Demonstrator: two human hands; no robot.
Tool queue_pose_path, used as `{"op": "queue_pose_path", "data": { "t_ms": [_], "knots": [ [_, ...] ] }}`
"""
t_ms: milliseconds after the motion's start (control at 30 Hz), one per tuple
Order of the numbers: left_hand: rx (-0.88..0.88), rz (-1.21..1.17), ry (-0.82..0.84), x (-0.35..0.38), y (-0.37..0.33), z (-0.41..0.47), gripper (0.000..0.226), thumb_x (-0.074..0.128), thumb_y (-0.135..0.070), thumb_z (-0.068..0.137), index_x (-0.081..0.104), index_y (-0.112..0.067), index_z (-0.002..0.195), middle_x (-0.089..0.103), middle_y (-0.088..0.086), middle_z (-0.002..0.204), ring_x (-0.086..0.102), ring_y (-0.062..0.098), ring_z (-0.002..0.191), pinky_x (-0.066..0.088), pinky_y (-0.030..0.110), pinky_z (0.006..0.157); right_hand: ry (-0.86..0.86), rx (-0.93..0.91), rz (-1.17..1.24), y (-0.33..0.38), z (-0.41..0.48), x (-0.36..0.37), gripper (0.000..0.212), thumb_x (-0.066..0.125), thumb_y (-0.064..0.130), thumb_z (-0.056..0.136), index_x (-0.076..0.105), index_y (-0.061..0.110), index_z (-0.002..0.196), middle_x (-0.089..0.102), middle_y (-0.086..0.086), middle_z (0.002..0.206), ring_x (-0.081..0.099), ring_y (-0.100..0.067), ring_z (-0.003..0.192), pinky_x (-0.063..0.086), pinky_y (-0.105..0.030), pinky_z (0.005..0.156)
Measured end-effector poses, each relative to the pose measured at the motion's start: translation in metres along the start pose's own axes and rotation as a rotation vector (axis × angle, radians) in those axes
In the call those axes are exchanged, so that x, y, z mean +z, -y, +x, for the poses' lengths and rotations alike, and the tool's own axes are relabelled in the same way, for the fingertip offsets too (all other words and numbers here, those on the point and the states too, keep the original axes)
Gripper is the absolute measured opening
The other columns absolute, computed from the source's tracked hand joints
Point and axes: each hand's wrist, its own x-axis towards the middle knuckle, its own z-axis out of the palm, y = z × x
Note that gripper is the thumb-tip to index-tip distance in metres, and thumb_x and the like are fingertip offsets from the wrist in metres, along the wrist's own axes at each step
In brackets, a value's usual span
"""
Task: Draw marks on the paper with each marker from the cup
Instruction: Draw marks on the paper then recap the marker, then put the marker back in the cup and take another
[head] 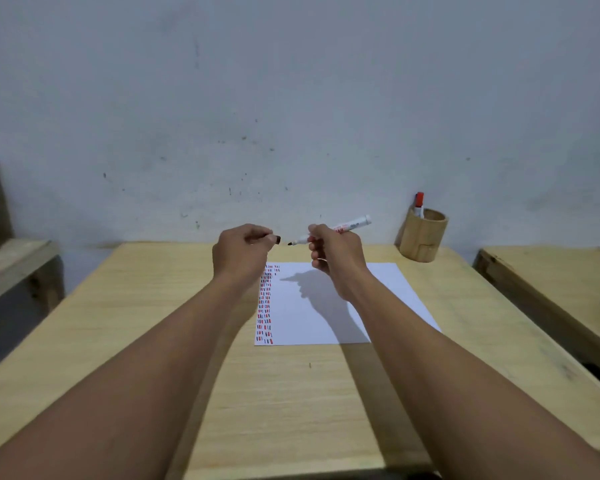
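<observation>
Cap [277, 239] pinched in left hand [243, 252], just left of black tip. Marker [329, 232] clamped in right hand [333, 258], above paper [326, 306]; cup [421, 235] beyond, rightward. Best lowered tip-first beside existing marks [265, 306], barrel steady, cap kept clear.

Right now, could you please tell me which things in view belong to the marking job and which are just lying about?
Belongs to the job:
black marker in right hand
its cap in left hand
paper
bamboo cup
red marker in the cup

Just lying about:
side benches
</observation>
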Motion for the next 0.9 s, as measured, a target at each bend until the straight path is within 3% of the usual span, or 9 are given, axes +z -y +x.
{"op": "queue_pose_path", "data": {
  "t_ms": [133, 333, 400, 567, 633, 733, 900],
  "knots": [
    [-0.047, -0.156, 0.04, 0.008, -0.018, -0.01, 0.006, 0.076, -0.02, 0.085, 0.078, -0.024, 0.089, 0.075, -0.007, 0.09, 0.066, 0.013, 0.092, 0.047, 0.024, 0.081, -0.013, -0.014, 0.056, 0.019, -0.013, -0.014, 0.019, 0.067, 0.015, 0.091, 0.063, 0.008, 0.073, 0.057, -0.002, 0.06, 0.049, -0.014, 0.047, 0.045, -0.023, 0.049],
    [-0.055, -0.189, 0.118, 0.016, -0.044, -0.029, 0.007, 0.074, -0.024, 0.087, 0.079, -0.024, 0.092, 0.074, -0.008, 0.092, 0.059, 0.008, 0.084, 0.043, 0.023, 0.072, -0.017, -0.046, 0.088, 0.037, -0.025, -0.029, 0.016, 0.069, 0.016, 0.091, 0.066, 0.007, 0.078, 0.059, -0.003, 0.063, 0.052, -0.013, 0.048, 0.047, -0.023, 0.05],
    [-0.065, -0.203, 0.143, 0.019, -0.05, -0.033, 0.005, 0.075, -0.025, 0.086, 0.079, -0.025, 0.089, 0.075, -0.007, 0.093, 0.057, 0.009, 0.081, 0.043, 0.027, 0.077, -0.001, -0.058, 0.084, 0.041, -0.029, -0.032, 0.015, 0.069, 0.016, 0.091, 0.067, 0.006, 0.08, 0.06, -0.004, 0.064, 0.054, -0.013, 0.05, 0.048, -0.023, 0.051],
    [-0.107, -0.25, 0.215, 0.025, -0.063, -0.043, 0.007, 0.074, -0.024, 0.088, 0.077, -0.025, 0.082, 0.077, -0.005, 0.096, 0.062, 0.011, 0.095, 0.047, 0.042, 0.104, 0.032, -0.045, 0.149, 0.046, -0.038, -0.041, 0.016, 0.073, 0.016, 0.092, 0.07, 0.004, 0.081, 0.063, -0.003, 0.063, 0.058, -0.011, 0.052, 0.051, -0.019, 0.051],
    [-0.094, -0.256, 0.226, 0.027, -0.068, -0.044, 0.008, 0.074, -0.023, 0.088, 0.077, -0.024, 0.081, 0.078, -0.006, 0.092, 0.063, 0.006, 0.093, 0.046, 0.044, 0.106, 0.048, -0.018, 0.197, 0.048, -0.041, -0.045, 0.016, 0.075, 0.016, 0.092, 0.07, 0.004, 0.083, 0.063, -0.002, 0.063, 0.058, -0.01, 0.052, 0.052, -0.018, 0.051],
    [-0.058, -0.227, 0.219, 0.029, -0.071, -0.046, 0.006, 0.075, -0.025, 0.088, 0.079, -0.023, 0.084, 0.078, -0.007, 0.09, 0.063, 0.005, 0.091, 0.048, 0.041, 0.102, 0.046, 0.032, 0.221, 0.052, -0.044, -0.052, 0.016, 0.077, 0.018, 0.091, 0.071, 0.004, 0.086, 0.065, -0.003, 0.064, 0.06, -0.009, 0.053, 0.054, -0.017, 0.052],
    [0.093, -0.129, 0.13, 0.041, -0.086, -0.049, 0.008, 0.072, -0.021, 0.089, 0.078, -0.02, 0.093, 0.074, -0.007, 0.091, 0.066, 0.013, 0.091, 0.044, 0.019, 0.074, -0.047, 0.114, 0.381, 0.055, -0.046, -0.049, 0.016, 0.074, 0.01, 0.093, 0.068, -0.004, 0.099, 0.066, -0.008, 0.073, 0.065, -0.013, 0.064, 0.062, -0.022, 0.059]
  ]
}}
